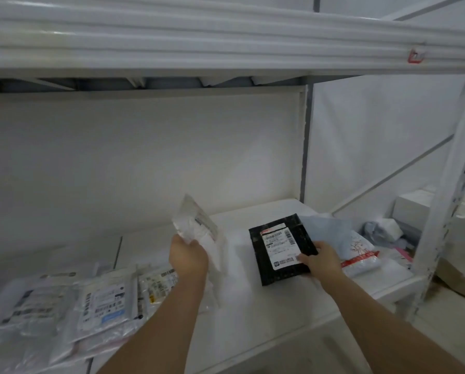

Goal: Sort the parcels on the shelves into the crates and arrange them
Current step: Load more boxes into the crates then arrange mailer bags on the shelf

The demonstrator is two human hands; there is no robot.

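Note:
My left hand [188, 259] grips a clear-white plastic parcel [196, 225] and holds it upright above the white shelf [253, 306]. My right hand [323, 259] pinches the near right corner of a black parcel [282, 249] with a white shipping label, which lies flat on the shelf. A pale blue parcel [328, 230] and a white parcel with red print [360, 255] lie just right of the black one. Several white labelled parcels [101, 306] lie in a row at the left of the shelf.
An upper shelf [226, 41] hangs overhead. A white perforated upright post [439, 211] stands at the right. Behind it lie more bags [387, 230] and white boxes [414, 206]. No crate is in view.

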